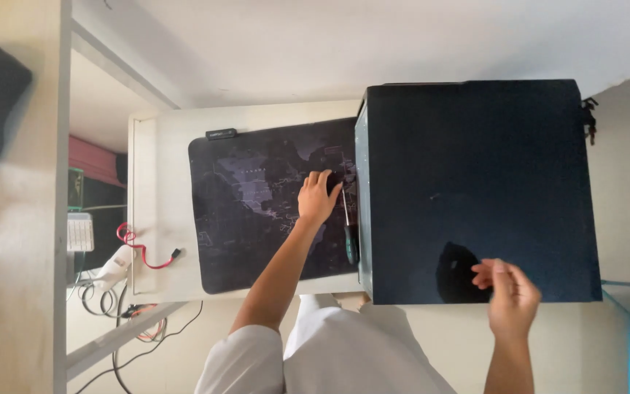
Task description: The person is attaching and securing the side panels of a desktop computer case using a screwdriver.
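Computer case: big glossy black box, flat smooth panel, standing on the pale desk.
Desk mat: dark soft rectangle, map print.
Left hand: fingers loose, spread on mat beside screwdriver.
Right hand: empty, fingertips curled at case edge.

Soft, even daylight fills the room, brightest on the pale wall at the top, which is nearly washed out. The glossy black side of the computer case acts like a dim mirror, showing a dark reflection beside the right hand. Shadows on the table are faint. The right hand is slightly blurred; the wooden edge at far left is out of focus.
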